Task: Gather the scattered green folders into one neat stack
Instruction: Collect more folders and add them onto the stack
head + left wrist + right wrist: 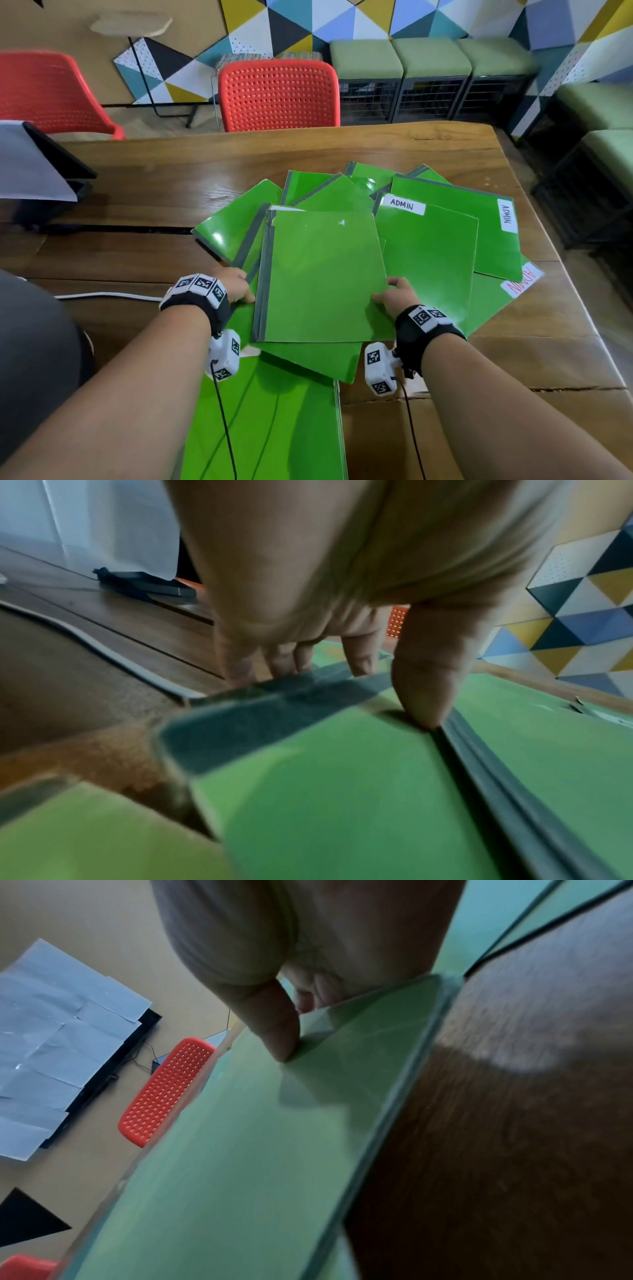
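Several glossy green folders lie fanned across the wooden table (171, 164); some carry white ADMIN labels (402, 205). The top folder (322, 274) has a grey spine on its left. My left hand (248, 291) holds that spine side: its thumb (428, 710) presses beside the spine and its fingers (284, 661) curl over a grey edge. My right hand (387, 291) pinches the folder's right edge (240, 1150), thumb (277, 1031) on top and fingers underneath. A squared pile of green folders (274, 428) lies at the front edge below my wrists.
A black tray with white paper (34, 164) stands at the table's left. A white cable (102, 295) runs along the near left. Red chairs (279, 96) stand behind the table and green stools (431, 58) line the wall. The table's right edge (548, 240) is close to the folders.
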`<state>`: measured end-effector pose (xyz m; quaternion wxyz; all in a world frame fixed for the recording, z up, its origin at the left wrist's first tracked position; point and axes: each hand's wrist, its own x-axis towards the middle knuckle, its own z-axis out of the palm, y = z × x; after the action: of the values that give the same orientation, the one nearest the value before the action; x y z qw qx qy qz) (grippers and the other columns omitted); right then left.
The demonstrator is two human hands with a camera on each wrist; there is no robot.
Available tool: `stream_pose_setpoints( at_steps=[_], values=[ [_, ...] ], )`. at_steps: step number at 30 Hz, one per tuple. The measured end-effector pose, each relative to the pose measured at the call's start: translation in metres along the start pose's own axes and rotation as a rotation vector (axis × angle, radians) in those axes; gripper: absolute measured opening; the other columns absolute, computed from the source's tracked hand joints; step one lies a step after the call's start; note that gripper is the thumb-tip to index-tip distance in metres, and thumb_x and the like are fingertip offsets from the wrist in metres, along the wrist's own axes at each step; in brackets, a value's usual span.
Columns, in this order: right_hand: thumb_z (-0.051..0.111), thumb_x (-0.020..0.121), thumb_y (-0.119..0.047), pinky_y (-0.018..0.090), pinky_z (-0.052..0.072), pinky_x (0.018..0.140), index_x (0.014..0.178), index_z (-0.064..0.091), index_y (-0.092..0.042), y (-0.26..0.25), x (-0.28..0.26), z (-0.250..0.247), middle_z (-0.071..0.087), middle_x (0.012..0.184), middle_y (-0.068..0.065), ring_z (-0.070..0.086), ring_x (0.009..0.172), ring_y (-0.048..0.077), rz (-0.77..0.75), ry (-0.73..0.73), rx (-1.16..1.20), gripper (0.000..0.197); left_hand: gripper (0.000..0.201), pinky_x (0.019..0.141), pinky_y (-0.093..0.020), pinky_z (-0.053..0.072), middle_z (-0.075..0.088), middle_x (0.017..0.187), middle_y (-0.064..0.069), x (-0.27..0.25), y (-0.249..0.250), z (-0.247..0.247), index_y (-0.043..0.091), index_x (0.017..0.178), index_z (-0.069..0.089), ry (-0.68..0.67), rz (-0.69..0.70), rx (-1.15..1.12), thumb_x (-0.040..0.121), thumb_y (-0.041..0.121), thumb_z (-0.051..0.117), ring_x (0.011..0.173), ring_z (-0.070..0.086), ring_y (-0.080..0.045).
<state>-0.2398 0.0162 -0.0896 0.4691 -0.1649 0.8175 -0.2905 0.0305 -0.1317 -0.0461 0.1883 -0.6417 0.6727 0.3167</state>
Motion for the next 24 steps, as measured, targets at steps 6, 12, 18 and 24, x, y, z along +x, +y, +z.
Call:
stream_pose_setpoints(
  at_steps=[6,12,18,24],
  values=[
    [0.058,0.088,0.002,0.044,0.058,0.080,0.142,0.037,-0.012,-0.004,-0.007,0.011,0.058,0.102,0.010,0.061,0.077,0.023,-0.093,0.025,-0.018,0.060,0.079,0.110,-0.044,0.035,0.032,0.153,-0.011,-0.004,0.001,0.014,0.010,0.148,0.025,0.196,-0.020,-0.480,0.087,0.039,0.065,0.136,0.038,-0.032],
    [0.055,0.092,-0.008,0.035,0.049,0.097,0.136,0.051,-0.010,-0.011,-0.012,0.009,0.059,0.131,0.009,0.060,0.110,0.025,-0.301,0.112,-0.085,0.044,0.080,0.111,-0.046,0.033,0.033,0.153,-0.011,-0.012,-0.006,-0.005,0.007,0.149,0.022,0.152,0.047,-0.464,0.086,0.024,0.069,0.138,0.037,-0.032],
    [0.064,0.083,-0.030,0.055,0.038,0.104,0.135,0.046,-0.020,0.008,0.003,-0.044,0.040,0.139,0.014,0.037,0.128,0.035,0.017,0.455,-0.405,0.056,0.082,0.110,-0.053,0.034,0.040,0.149,-0.013,-0.005,-0.016,-0.031,0.010,0.147,0.026,0.212,0.022,-0.585,0.081,0.025,0.072,0.134,0.041,-0.035],
    [0.075,0.072,-0.039,0.056,0.034,0.106,0.143,0.025,-0.021,0.042,0.015,-0.085,0.032,0.140,0.021,0.032,0.131,0.042,0.277,0.467,-0.440,0.089,0.090,0.117,-0.048,0.023,0.023,0.158,-0.010,0.002,0.022,0.006,0.011,0.152,0.013,0.159,0.036,-0.643,0.084,0.024,0.070,0.144,0.026,-0.031]
  ],
)
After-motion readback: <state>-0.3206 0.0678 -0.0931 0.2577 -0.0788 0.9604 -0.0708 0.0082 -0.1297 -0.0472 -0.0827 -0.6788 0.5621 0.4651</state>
